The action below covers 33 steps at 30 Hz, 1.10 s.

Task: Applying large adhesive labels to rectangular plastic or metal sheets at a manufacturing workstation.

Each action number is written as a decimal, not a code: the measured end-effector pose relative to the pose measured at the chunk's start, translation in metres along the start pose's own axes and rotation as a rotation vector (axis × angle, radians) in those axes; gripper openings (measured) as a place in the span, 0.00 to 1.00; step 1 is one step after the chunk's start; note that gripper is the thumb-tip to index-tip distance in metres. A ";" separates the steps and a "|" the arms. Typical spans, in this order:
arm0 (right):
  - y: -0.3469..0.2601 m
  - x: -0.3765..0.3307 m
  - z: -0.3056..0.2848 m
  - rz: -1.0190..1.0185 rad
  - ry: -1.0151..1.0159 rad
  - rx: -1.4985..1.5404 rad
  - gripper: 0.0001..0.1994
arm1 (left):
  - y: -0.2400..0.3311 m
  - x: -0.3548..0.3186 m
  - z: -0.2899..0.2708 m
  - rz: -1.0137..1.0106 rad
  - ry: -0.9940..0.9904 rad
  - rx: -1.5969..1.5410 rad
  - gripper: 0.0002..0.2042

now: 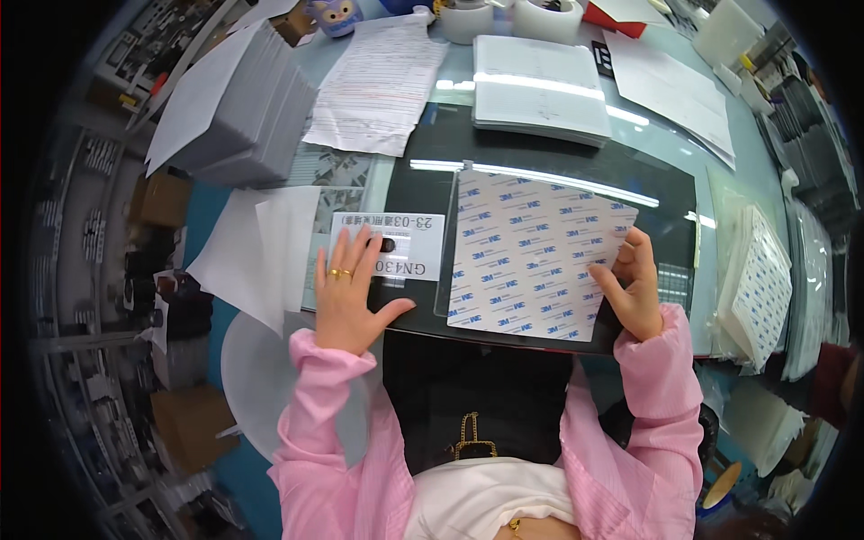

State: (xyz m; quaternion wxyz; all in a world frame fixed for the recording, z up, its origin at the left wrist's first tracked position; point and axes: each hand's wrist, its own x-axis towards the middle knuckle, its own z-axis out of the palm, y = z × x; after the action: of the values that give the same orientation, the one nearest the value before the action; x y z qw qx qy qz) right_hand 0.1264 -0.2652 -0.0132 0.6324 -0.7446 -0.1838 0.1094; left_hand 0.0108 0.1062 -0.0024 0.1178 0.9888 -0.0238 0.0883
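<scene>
My left hand [349, 288] lies flat with its fingers spread over a white printed card [425, 245], which has a dark oval spot. Beside it, a sheet with patterned release paper [531, 261], white with repeated blue and red print, rests on the black mat [423, 144]. My right hand [635, 283] grips this sheet by its right edge, thumb on top and fingers behind. That edge looks slightly raised. Along the sheet's left side, the edge of a clear plate [445, 288] shows beneath it.
A tall stack of sheets [243, 108] stands at the far left, near a creased lined paper [378, 81]. Behind the mat sits a stack of white sheets [538, 85]. Tape rolls [547, 20] are at the back. Bagged patterned sheets [758, 283] lie at the right edge.
</scene>
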 end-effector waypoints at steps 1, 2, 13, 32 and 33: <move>0.001 0.000 0.000 0.007 0.010 -0.022 0.27 | -0.011 -0.006 -0.001 0.008 -0.073 0.013 0.42; 0.001 0.000 0.001 0.006 0.014 -0.029 0.27 | -0.017 -0.018 -0.003 0.014 -0.079 -0.001 0.42; -0.001 -0.002 0.004 -0.030 0.034 -0.088 0.24 | 0.018 -0.054 -0.027 0.434 0.247 -0.191 0.13; -0.014 0.025 -0.009 -0.341 0.230 -0.768 0.11 | 0.090 0.070 0.022 0.759 0.168 -0.320 0.13; -0.011 0.027 -0.013 -0.351 0.221 -0.809 0.10 | 0.094 0.077 0.025 0.755 0.163 -0.331 0.13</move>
State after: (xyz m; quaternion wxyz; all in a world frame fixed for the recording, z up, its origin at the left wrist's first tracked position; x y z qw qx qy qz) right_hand 0.1544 -0.2642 0.0013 0.3155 -0.8965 -0.2667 -0.1600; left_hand 0.0843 0.0074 0.0092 0.2360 0.8683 -0.3888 0.1981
